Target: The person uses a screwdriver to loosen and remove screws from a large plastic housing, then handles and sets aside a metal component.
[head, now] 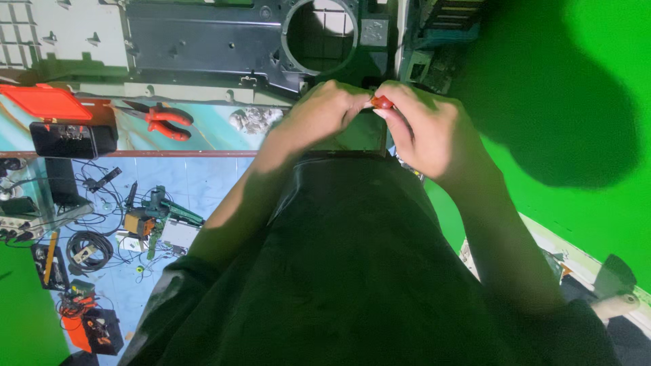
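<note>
Both hands meet at the bench edge, just below the dark plastic panel [203,47] with its round opening. The right hand [427,132] is curled tight, thumb and forefinger pinched on a small red handle [382,103], likely a screwdriver's; its tip is hidden. The left hand [319,112] is closed too, fingertips pressed against the right hand's beside that handle, though whether it grips anything I cannot tell. Under the hands lies a dark flat piece [359,135]. Red-handled pliers [163,120] lie well apart to the left on the bench, near a red case [44,102]. Down on the blue floor [203,176], cables and circuit boards [152,220] are scattered.
</note>
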